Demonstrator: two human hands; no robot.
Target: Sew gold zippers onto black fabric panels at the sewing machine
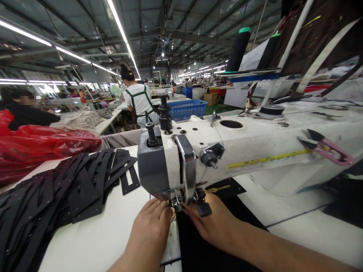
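Our fabric panel (204, 253) is matte, plain black and straight along its left edge; it lies on the white table (113, 226) below the sewing machine (153, 162), passing under our right forearm. Our left hand (151, 223) rests beside the presser foot (177, 206), fingers bent and side by side; we cannot tell whether they grip anything. Our right hand (214, 219) sits over the panel, its fingertips partly hidden, so we cannot tell their state either. We count one gold zipper (220, 189) beyond that hand, one yellow tape measure (266, 159), one pair of pink-handled snips (337, 151) and two black thread cones (239, 49). The black cut pieces (56, 189) at left overlap too much to count.
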